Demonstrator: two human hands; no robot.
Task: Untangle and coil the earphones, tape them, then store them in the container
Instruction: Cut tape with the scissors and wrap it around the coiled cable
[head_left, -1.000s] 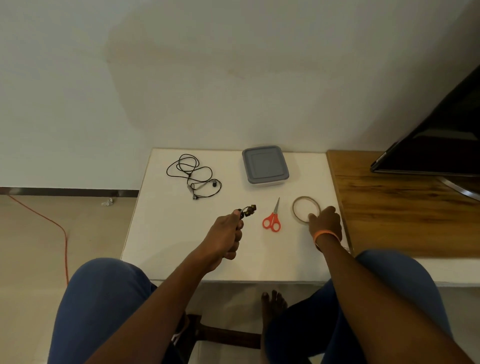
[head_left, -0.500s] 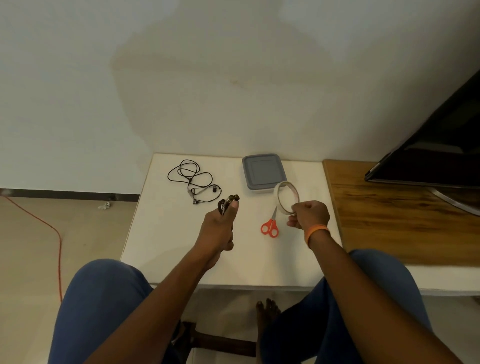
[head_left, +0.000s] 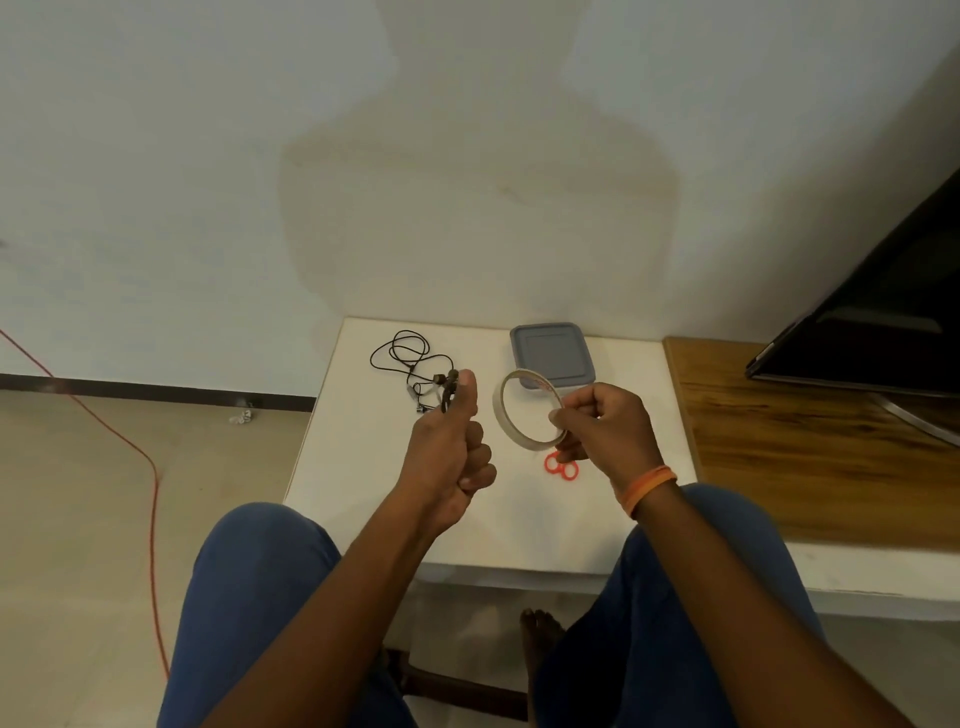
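On the floor far left of the white rectangular table (head_left: 363, 493), one thin orange cable (head_left: 136, 457) runs down the tiles. On the table's far left part lies one loose tangle of thin black earphone wire (head_left: 402, 353), not coiled. A second earphone set, a small dark coiled bundle (head_left: 450, 391), is off the table surface, pinched between the thumb and curled fingers of the left hand (head_left: 457, 457), which is raised above the table's middle; the thumb points up and the other fingers are folded in. That makes two earphone sets in view, one lying and one held.

Right of that hand, one thin pale ring of adhesive tape (head_left: 524, 410) is held upright above the table by the right hand (head_left: 605, 428), whose fingertips pinch the ring's right edge. One orange band (head_left: 648, 488) sits on that wrist. Below the ring, one pair of scissors with red plastic handles (head_left: 560, 464) lies on the table, the blades hidden behind the hand.

At the table's far edge, behind the tape ring, stands one square container with a grey lid (head_left: 551, 353). The lid is on, so its contents cannot be seen. Right of the table is a brown wooden surface (head_left: 810, 457), and above it one dark flat screen (head_left: 878, 322).
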